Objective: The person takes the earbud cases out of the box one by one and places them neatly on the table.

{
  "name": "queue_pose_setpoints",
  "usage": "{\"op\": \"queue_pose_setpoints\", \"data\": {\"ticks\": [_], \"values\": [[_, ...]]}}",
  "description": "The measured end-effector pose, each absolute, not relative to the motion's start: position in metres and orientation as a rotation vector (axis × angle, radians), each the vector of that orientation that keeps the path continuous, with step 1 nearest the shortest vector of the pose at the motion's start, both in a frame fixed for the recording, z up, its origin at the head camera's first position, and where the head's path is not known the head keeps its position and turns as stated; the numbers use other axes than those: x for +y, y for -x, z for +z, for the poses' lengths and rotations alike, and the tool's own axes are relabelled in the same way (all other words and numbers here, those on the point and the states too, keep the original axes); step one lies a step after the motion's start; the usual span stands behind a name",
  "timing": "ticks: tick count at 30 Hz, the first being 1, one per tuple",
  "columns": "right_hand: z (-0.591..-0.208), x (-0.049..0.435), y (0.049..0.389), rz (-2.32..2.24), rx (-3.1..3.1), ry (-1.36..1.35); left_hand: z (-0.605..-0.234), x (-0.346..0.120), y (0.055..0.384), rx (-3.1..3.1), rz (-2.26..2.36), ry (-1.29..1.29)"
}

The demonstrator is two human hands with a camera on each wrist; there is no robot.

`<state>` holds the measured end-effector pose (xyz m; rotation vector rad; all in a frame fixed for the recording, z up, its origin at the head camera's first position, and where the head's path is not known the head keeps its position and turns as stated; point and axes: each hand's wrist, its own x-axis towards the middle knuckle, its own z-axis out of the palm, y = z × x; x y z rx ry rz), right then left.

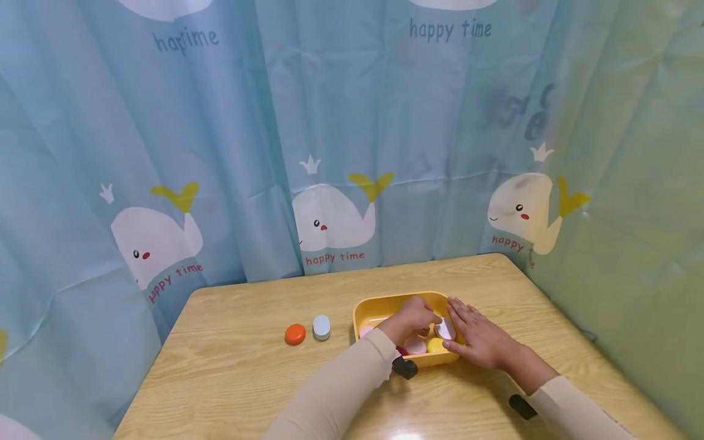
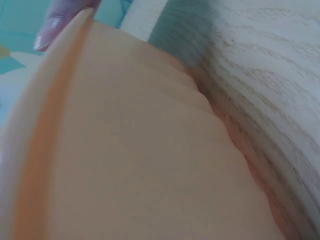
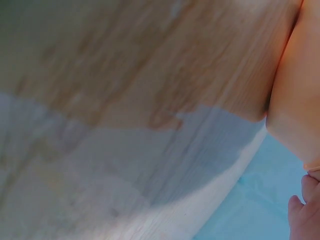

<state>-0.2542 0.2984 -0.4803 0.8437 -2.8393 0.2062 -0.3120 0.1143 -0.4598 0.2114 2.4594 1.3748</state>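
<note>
Yellow tray (image 1: 434,359) with coloured pieces, on wooden table (image 1: 231,379)

Position: slightly right of the table's middle. Contents include lilac block (image 1: 446,330), pink disc (image 1: 415,346), yellow disc (image 1: 436,346). Left hand (image 1: 411,319): inside the tray, fingers bent, near the lilac block; any grip cannot be told. Right hand (image 1: 484,336): fingers extended against the tray's right side, holding nothing. Outside, left: orange disc (image 1: 295,334) beside pale blue block (image 1: 321,327). Behind: whale-print curtain (image 1: 341,110).

Upright yellow tray (image 1: 440,359) on tabletop (image 1: 220,366), pink, yellow and pale pieces (image 1: 415,346) inside.
</note>
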Motion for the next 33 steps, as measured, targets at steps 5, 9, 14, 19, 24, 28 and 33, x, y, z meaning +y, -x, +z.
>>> {"op": "queue_pose_setpoints", "data": {"ticks": [5,9,14,19,24,28,33], "values": [[-0.48,0.299,0.254,0.208,-2.847,-0.836,-0.461,0.119,0.312,2.499,1.317,-0.232],[-0.48,0.3,0.254,0.213,-2.839,-0.838,-0.462,0.122,0.309,2.465,1.317,-0.253],[-0.482,0.3,0.254,0.201,-2.826,-0.849,-0.465,0.127,0.304,2.363,1.437,-0.22],[-0.483,0.3,0.254,0.229,-2.818,-0.861,-0.464,0.129,0.299,2.256,1.559,-0.142],[-0.482,0.299,0.255,0.218,-2.807,-0.863,-0.461,0.13,0.297,2.304,1.511,-0.158],[-0.482,0.3,0.255,0.218,-2.814,-0.864,-0.459,0.13,0.295,2.279,1.532,-0.18],[-0.481,0.3,0.255,0.229,-2.834,-0.851,-0.458,0.13,0.294,2.291,1.528,-0.174]]}}
